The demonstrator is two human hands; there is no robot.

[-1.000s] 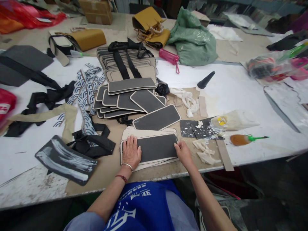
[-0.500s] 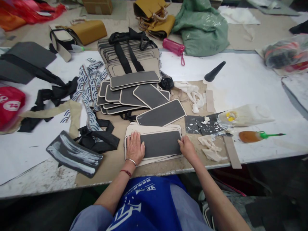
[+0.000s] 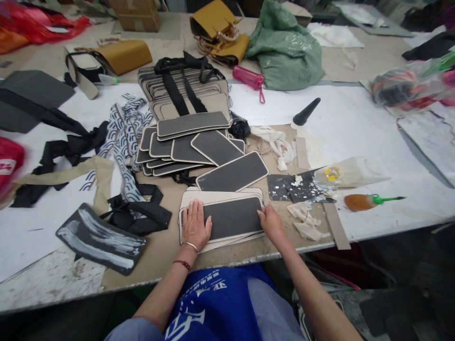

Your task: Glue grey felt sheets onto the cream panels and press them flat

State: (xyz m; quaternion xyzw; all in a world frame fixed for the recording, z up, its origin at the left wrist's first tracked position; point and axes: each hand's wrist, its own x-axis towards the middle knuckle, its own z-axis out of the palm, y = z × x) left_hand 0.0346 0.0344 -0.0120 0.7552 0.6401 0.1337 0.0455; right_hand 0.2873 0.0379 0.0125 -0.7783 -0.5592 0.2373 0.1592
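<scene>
On the near side of a worktable [image 3: 46, 289], the left hand [image 3: 196, 228] and right hand [image 3: 272, 224], apart, steady one dark-grey panel [image 3: 234, 219].

The left lies flat across the panel's left end; the right pinches its right edge, though whether it also grips the beige boards [image 3: 222, 193] beneath cannot be told. The panel sits nearly square on the top board, a thin pale border showing, so this piece looks close to done. Just beyond, a loose pile of beige-bordered dark panels [image 3: 194, 150] seems finished; behind it, a strap-draped stack of beige boards [image 3: 211, 103] suggests more remain. Leftward, a white-streaked dark panel [image 3: 103, 239] seems coated, not yet mounted.
</scene>
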